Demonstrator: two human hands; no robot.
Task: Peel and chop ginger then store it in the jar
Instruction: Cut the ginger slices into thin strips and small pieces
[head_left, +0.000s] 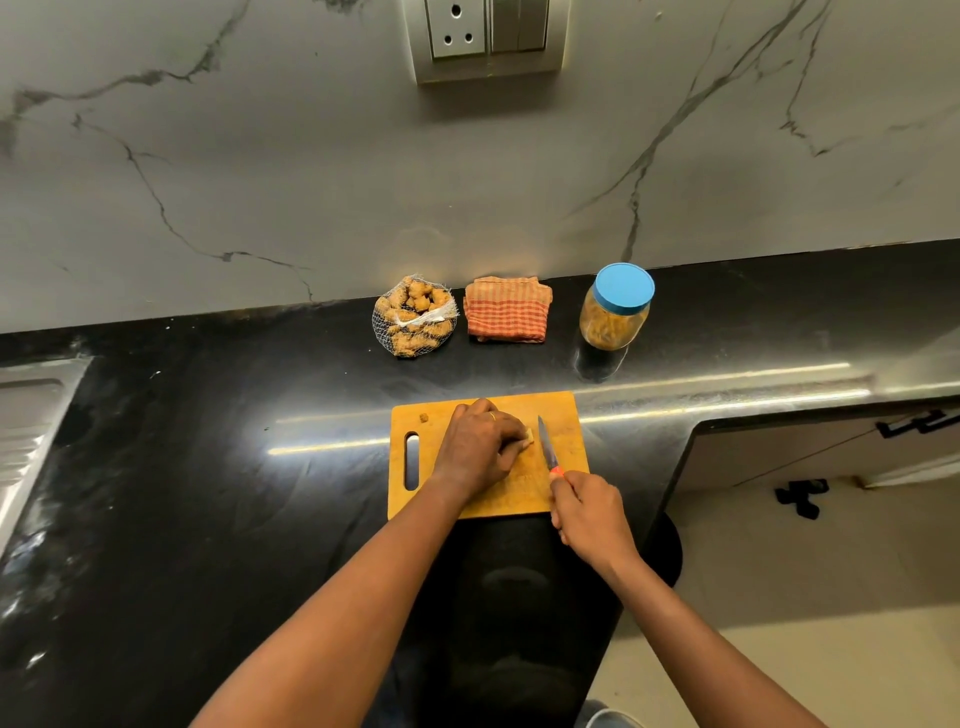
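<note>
A pale, peeled piece of ginger (528, 435) is being held down near the middle of the wooden cutting board (566, 415) by the left hand (480, 447), whose fingers are being curled over it so that only its right end is showing past the fingertips. A small knife (546, 447) is being gripped by the right hand (589, 514) at the board's near right corner, the fingers being wrapped round the orange handle (most of it is being hidden inside the fist). The blade is being pointed away from the person, just right of the ginger piece; whether its edge is touching the board or the ginger cannot be told. A small brown scrap (424, 418) is lying alone near the board's far left corner, beyond the slot handle. The board itself is being carried by the black desk (208, 467), at the desk's front edge. Behind the board, along the marble wall (260, 182), three things are being shown in a row: a net bag of unpeeled ginger (415, 317) behind the board's left part, a folded orange checked cloth (507, 310) behind its middle, and a clear jar (615, 317) behind its far right corner. The jar is standing upright, closed by its blue lid (623, 287), and yellowish pieces are showing through its side. Well left of the board, a steel sink (26, 415) is being cut off by the frame.
</note>
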